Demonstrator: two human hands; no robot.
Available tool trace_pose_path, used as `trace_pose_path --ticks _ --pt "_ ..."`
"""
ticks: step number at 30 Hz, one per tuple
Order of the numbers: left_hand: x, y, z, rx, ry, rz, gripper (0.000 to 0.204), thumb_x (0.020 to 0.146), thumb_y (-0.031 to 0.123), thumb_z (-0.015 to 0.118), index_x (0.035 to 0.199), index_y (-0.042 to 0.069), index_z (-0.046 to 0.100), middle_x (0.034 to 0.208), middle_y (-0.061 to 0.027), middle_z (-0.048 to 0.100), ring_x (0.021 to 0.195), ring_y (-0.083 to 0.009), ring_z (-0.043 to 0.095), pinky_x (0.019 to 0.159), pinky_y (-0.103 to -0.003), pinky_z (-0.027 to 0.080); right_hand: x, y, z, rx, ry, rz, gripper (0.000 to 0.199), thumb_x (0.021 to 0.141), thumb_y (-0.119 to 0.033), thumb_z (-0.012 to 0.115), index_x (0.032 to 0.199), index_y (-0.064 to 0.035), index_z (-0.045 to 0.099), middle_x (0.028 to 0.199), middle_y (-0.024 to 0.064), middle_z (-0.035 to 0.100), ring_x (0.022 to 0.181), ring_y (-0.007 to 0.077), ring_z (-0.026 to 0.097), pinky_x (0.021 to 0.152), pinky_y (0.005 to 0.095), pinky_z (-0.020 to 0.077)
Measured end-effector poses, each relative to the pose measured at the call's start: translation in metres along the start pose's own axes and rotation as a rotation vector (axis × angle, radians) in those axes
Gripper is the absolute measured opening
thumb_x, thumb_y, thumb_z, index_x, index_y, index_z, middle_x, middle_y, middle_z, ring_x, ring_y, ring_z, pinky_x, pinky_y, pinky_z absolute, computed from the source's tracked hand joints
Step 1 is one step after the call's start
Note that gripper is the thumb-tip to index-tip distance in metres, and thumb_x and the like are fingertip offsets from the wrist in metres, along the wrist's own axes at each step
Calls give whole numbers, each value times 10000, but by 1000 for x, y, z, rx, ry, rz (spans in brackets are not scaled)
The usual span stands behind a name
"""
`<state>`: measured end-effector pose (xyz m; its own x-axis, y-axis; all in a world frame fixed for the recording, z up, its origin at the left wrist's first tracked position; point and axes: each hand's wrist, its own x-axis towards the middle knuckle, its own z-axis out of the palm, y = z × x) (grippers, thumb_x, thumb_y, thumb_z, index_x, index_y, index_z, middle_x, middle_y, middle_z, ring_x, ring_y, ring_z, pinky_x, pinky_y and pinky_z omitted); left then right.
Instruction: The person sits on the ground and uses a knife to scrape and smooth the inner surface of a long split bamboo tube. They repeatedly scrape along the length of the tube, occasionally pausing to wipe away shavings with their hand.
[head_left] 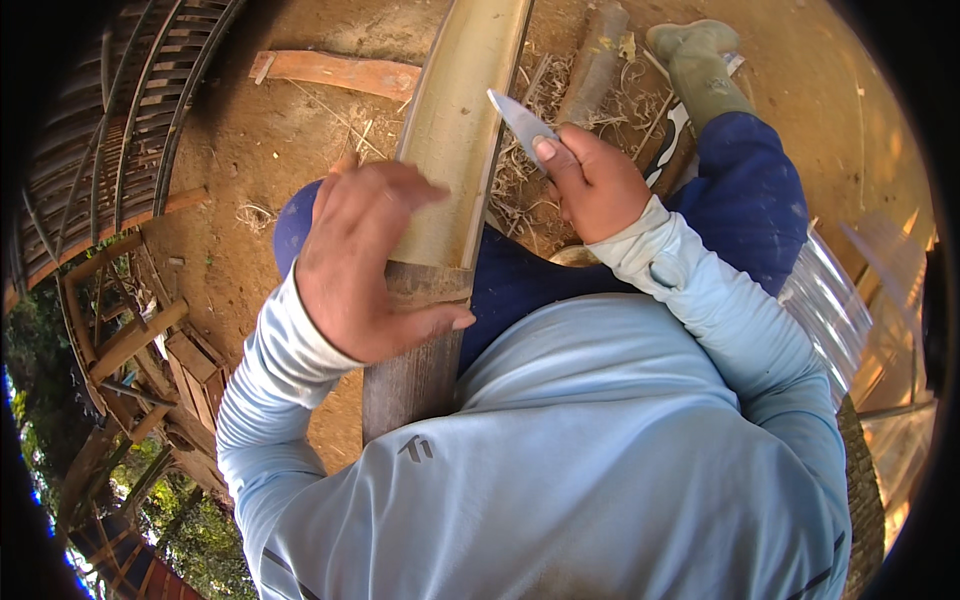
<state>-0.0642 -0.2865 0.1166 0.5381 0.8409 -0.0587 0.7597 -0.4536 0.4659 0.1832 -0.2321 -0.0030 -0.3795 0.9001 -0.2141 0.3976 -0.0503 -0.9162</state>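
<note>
Between the person's knees, a split bamboo length (455, 130) extends away from the body, its pale, hollow inner face upward and its far end running beyond the upper limit of view. Its near end sits at the left hand (350, 262), and its right edge lies to the left of the right hand (608, 188). Below that near end is a weathered grey-brown support (412, 382); whether the two are joined cannot be determined.

The left hand is spread in an arch, fingers bent over the bamboo's left side and thumb reaching across the near end. The fingers are blurred; contact with the surface cannot be confirmed. The right hand is wrapped around the handle of a knife (522, 122), thumb laid against the base of the blade. The blade points up and to the left, its tip overlapping the bamboo's right edge in this view; contact cannot be verified.

Fibrous shavings (540, 92) lie on the bare earth floor (225, 270) to the right of the bamboo, near a greyish log (597, 62). A reddish-brown plank (335, 72) lies to the left. An olive boot (705, 75) shows beyond the right hand, below navy trousers (752, 185).
</note>
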Motion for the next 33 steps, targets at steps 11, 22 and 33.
trace_pose_path --ticks 11,22,33 --pt "-14 8 20 -385 57 -118 375 598 100 869 925 -18 729 954 -137 664 931 -304 599 875 -383 491 -2 15 6 389 -107 130 265 1085 -297 495 979 -57 529 777 24 563 578 95 540 522 266 454" --pt "-16 18 47 -571 168 -317 197 708 54 800 875 -5 714 975 -141 644 941 -265 623 881 -356 489 12 10 -25 -104 -34 -212 305 1034 -308 562 931 -21 545 720 145 610 614 296 611 587 410 487" --pt "34 38 29 184 52 1 729 745 449 807 1293 8 612 1410 -146 560 1332 -372 509 1119 -593 357 74 26 -53 -283 70 -80 370 1006 -394 560 1071 -43 662 811 220 667 774 417 652 703 494 490"
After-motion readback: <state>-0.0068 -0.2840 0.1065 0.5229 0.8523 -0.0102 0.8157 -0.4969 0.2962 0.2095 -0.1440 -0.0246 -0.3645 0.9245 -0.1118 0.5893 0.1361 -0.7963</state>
